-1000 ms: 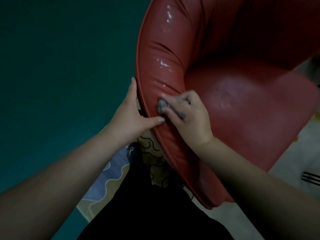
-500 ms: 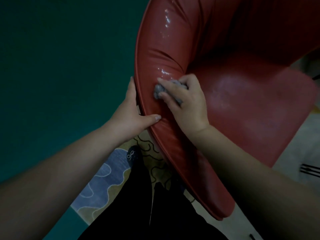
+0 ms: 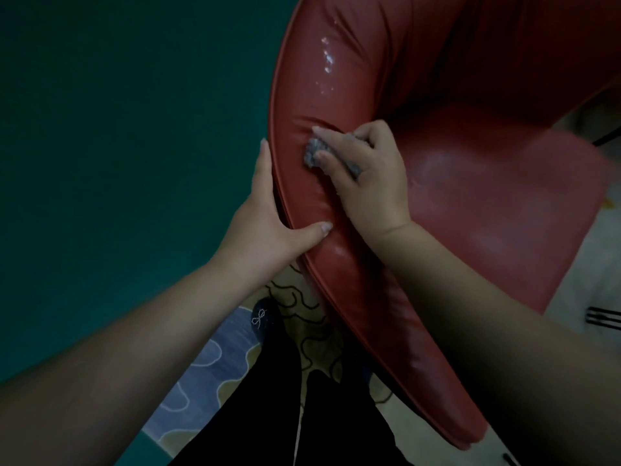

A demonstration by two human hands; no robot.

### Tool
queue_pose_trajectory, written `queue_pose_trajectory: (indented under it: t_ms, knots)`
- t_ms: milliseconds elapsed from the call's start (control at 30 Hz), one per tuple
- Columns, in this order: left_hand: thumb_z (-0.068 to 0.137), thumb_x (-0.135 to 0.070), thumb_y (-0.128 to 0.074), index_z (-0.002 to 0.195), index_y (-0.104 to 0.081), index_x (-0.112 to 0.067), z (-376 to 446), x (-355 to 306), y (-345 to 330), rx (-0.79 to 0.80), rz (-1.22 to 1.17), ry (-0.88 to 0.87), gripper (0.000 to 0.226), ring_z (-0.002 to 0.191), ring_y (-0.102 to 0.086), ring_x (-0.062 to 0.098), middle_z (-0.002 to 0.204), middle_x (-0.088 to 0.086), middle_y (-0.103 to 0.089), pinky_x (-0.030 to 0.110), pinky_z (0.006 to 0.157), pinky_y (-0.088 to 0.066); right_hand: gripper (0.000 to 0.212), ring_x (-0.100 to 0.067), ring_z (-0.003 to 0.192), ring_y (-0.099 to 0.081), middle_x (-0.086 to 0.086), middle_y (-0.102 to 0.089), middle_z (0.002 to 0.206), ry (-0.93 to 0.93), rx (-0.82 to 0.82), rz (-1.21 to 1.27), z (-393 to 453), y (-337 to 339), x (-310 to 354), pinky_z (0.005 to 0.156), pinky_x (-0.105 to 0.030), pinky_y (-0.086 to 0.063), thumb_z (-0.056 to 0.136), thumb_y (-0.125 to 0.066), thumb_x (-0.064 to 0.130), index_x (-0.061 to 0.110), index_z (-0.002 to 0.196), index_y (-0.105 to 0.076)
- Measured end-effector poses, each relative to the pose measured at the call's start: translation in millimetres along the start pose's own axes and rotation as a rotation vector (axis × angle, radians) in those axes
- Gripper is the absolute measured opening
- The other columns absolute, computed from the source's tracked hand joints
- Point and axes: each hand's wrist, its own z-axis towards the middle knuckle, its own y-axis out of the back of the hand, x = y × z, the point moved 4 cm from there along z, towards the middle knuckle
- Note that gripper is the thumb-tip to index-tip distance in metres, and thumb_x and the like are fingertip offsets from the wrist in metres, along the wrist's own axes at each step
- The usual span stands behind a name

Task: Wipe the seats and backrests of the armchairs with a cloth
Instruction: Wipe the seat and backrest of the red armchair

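On the padded arm of the red leather armchair [image 3: 470,183], a crumpled grey cloth [image 3: 314,154] is being pressed under the curled fingers of the right hand [image 3: 366,176], which is gripping it. Compared with a second ago, cloth and hand are being carried further up the arm, nearer the wet, glistening patch [image 3: 327,67]. The arm's outer edge is still being clasped by the left hand [image 3: 268,227], thumb lying over the top, fingers stretched behind. Below, a patterned rug [image 3: 201,375] is being stood on.
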Motion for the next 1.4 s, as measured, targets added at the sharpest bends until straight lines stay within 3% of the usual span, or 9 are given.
queue_pose_trajectory:
  t_ms: [200, 367, 567, 800, 1000, 1067, 1133, 1233, 1400]
  knots:
    - [0.065, -0.049, -0.081, 0.149, 0.014, -0.041, 11.7, -8.1, 8.6, 0.042, 0.047, -0.044, 0.127, 0.106, -0.041, -0.012, 0.145, -0.021, -0.033, -0.012, 0.069, -0.026, 0.036, -0.005, 0.089, -0.050, 0.003, -0.046, 0.098, -0.071, -0.003, -0.053, -52.9, 16.6, -1.0, 0.075, -0.010, -0.042, 0.088, -0.057, 0.039, 0.030, 0.122, -0.064]
    - [0.065, -0.042, -0.084, 0.149, 0.014, -0.040, 19.0, -5.2, 8.5, 0.069, 0.017, -0.068, 0.129, 0.082, -0.048, -0.026, 0.112, -0.036, -0.041, -0.010, 0.069, -0.030, 0.031, -0.009, 0.088, -0.048, -0.002, -0.043, 0.097, -0.068, -0.054, -0.082, 1.6, -0.5, 2.9, 0.078, -0.016, -0.041, 0.088, -0.066, 0.026, 0.021, 0.118, -0.068]
    - [0.062, -0.046, -0.084, 0.150, 0.014, -0.038, 24.4, -5.4, 10.0, 0.073, 0.001, -0.078, 0.131, 0.113, -0.049, -0.006, 0.147, -0.017, -0.034, -0.011, 0.074, -0.028, 0.035, -0.005, 0.088, -0.049, 0.000, -0.047, 0.096, -0.107, -0.017, -0.002, -15.7, 6.2, -3.4, 0.079, -0.012, -0.043, 0.086, -0.066, 0.029, 0.027, 0.121, -0.065]
    - [0.062, -0.040, -0.087, 0.148, 0.016, -0.042, 35.3, -7.7, 13.5, 0.111, -0.013, -0.053, 0.135, 0.086, -0.043, -0.035, 0.115, -0.040, -0.036, -0.009, 0.072, -0.033, 0.033, -0.012, 0.087, -0.052, -0.007, -0.049, 0.093, -0.057, -0.055, 0.041, 13.9, -2.0, 3.5, 0.081, -0.016, -0.045, 0.079, -0.075, 0.025, 0.018, 0.111, -0.071]
    - [0.060, -0.041, -0.088, 0.147, 0.017, -0.043, 32.1, -9.5, 11.6, 0.111, -0.027, -0.024, 0.136, 0.114, -0.045, -0.017, 0.139, -0.035, -0.029, 0.014, 0.098, -0.042, 0.033, -0.011, 0.092, -0.051, -0.006, -0.048, 0.098, -0.126, -0.029, 0.068, 11.2, 7.3, -27.5, 0.086, -0.010, -0.040, 0.083, -0.071, 0.022, 0.019, 0.115, -0.069]
    - [0.061, -0.042, -0.087, 0.149, 0.016, -0.040, 31.4, -14.3, 10.9, 0.080, -0.007, -0.030, 0.135, 0.118, -0.037, -0.017, 0.152, -0.021, -0.023, -0.001, 0.095, -0.032, 0.033, -0.012, 0.094, -0.052, -0.006, -0.048, 0.100, -0.224, -0.044, 0.108, 3.6, 14.7, -35.8, 0.088, -0.012, -0.041, 0.084, -0.071, 0.019, 0.019, 0.117, -0.069]
    - [0.060, -0.042, -0.086, 0.150, 0.014, -0.037, 33.5, -18.9, 9.9, 0.042, 0.013, -0.025, 0.134, 0.122, -0.037, -0.012, 0.156, -0.013, -0.022, -0.003, 0.093, -0.029, 0.032, -0.014, 0.093, -0.052, -0.008, -0.048, 0.099, -0.149, -0.040, 0.114, 9.6, 7.5, -24.6, 0.087, -0.015, -0.042, 0.084, -0.070, 0.021, 0.019, 0.116, -0.069]
    - [0.059, -0.045, -0.084, 0.150, 0.013, -0.036, 39.8, -22.7, 9.4, 0.012, 0.035, -0.030, 0.133, 0.134, -0.038, 0.002, 0.158, -0.010, -0.022, 0.021, 0.109, -0.034, 0.031, -0.009, 0.087, -0.048, -0.001, -0.043, 0.095, -0.002, -0.027, 0.121, 42.0, -11.3, -4.4, 0.082, -0.011, -0.040, 0.083, -0.071, 0.027, 0.020, 0.113, -0.070]
    - [0.057, -0.054, -0.080, 0.151, 0.007, -0.037, 64.2, -30.8, 18.0, -0.025, 0.041, -0.057, 0.130, 0.136, -0.034, 0.001, 0.157, -0.012, -0.023, 0.023, 0.111, -0.031, 0.032, -0.010, 0.088, -0.049, -0.003, -0.044, 0.095, -0.032, -0.049, 0.124, 61.0, -11.1, -14.0, 0.082, -0.013, -0.041, 0.085, -0.069, 0.027, 0.021, 0.117, -0.068]
